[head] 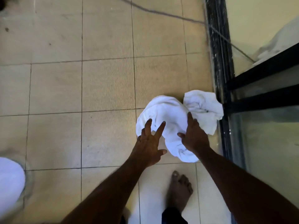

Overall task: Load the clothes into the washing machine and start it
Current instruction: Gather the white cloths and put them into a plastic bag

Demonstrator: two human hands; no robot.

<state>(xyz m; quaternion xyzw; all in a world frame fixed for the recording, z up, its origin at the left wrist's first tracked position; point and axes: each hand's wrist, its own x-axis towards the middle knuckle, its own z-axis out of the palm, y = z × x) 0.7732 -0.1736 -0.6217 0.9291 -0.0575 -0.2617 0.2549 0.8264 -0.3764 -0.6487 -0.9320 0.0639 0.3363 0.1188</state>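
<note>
A heap of white clothes [171, 113] lies crumpled on the beige tiled floor, close to a black door frame. My left hand [150, 143] reaches down over the heap's left edge with fingers spread and straight, holding nothing. My right hand [194, 136] is over the middle of the heap, index finger extended onto the cloth and thumb out to the side. No washing machine is in view.
A black sliding-door frame and track [221, 62] runs down the right side, with glass panels beyond. A thin cable [161, 12] crosses the floor at the top. A white rounded object [9, 183] sits at the left edge. My bare foot [179, 189] stands below the heap.
</note>
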